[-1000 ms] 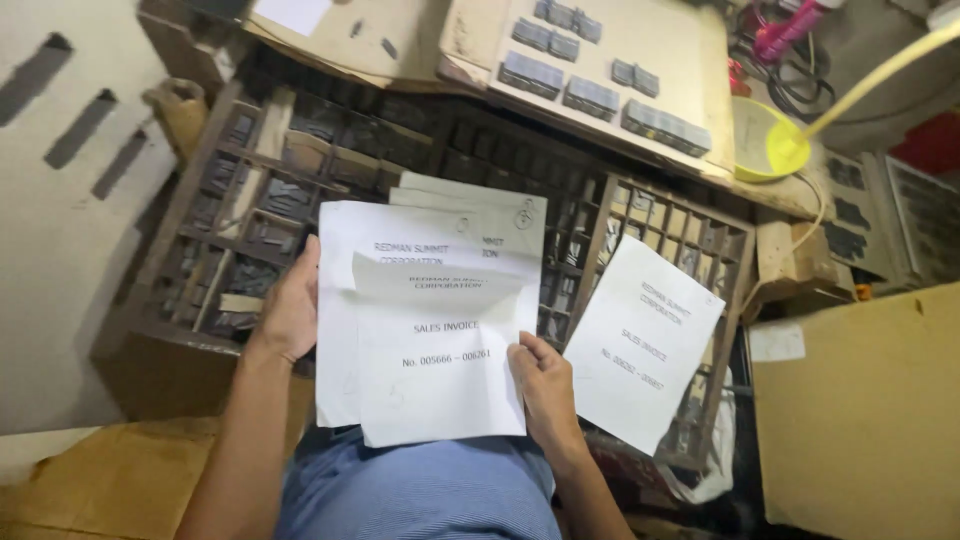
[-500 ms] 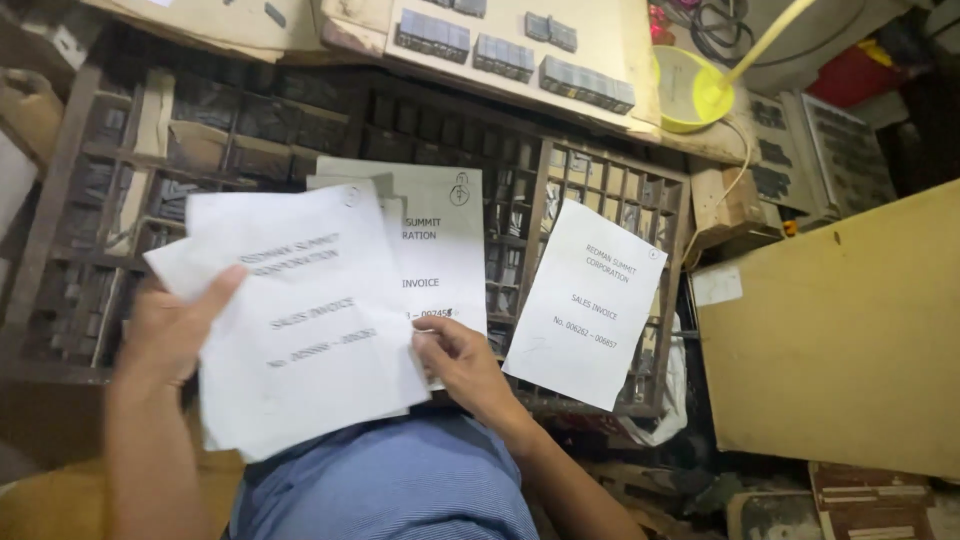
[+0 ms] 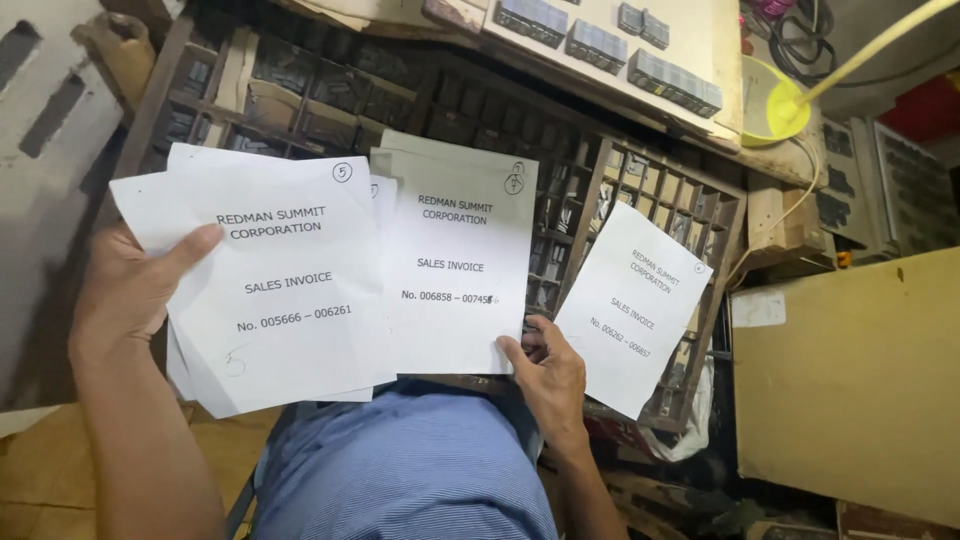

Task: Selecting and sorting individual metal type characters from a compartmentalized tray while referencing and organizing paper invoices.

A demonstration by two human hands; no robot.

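1. The left hand (image 3: 130, 290) gripped a small stack of white printed sheets (image 3: 280, 290), thumb pressed on the front of the top sheet, fingers hidden behind.
2. The right hand (image 3: 548, 375) pinched the lower right corner of a middle sheet (image 3: 455, 270), thumb on top, fingers curled under.
3. The stack overlapped the middle sheet's left edge; both were held above the person's blue shirt (image 3: 400, 470).
4. A third sheet (image 3: 630, 305) lay tilted, apart to the right, on a wooden type case (image 3: 660, 190).
5. Behind the case, grey metal blocks (image 3: 600, 45) sat on a board, near a yellow bowl (image 3: 770, 100).
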